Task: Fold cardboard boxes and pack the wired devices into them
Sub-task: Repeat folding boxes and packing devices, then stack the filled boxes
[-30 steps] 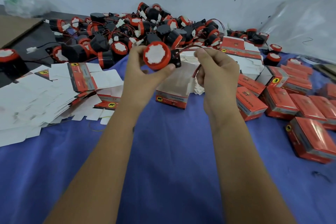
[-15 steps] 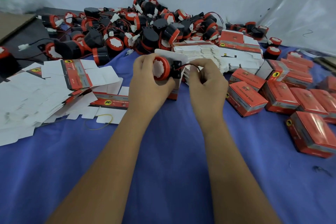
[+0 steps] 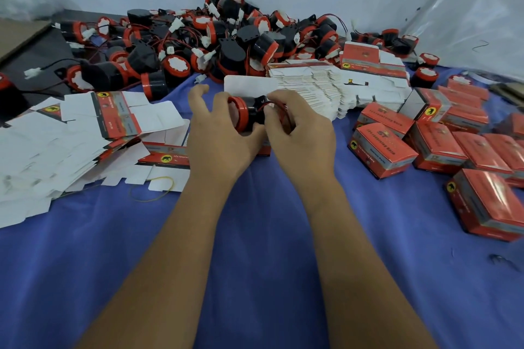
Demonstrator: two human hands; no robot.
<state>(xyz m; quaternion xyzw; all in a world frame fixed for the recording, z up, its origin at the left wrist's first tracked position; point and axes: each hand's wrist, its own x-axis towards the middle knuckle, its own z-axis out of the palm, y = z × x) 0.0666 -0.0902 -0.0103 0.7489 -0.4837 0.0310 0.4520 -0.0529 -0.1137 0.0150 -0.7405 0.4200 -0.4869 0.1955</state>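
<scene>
Closed red boxes [image 3: 382, 154] are seen lined up at right on a blue cloth [image 3: 255, 263], contents hidden. A red-and-black wired device [image 3: 249, 116] is held above an open box [image 3: 249, 85] at centre, gripped by the left hand [image 3: 218, 136], while its wire is pinched by the right hand [image 3: 300, 133]. Flat blanks [image 3: 71, 133] are spread at left.

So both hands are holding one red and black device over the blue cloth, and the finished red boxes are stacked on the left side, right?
Not quite. The head view shows the finished red boxes on the right side. The rest holds: left hand and right hand hold one device over the blue cloth.
</scene>
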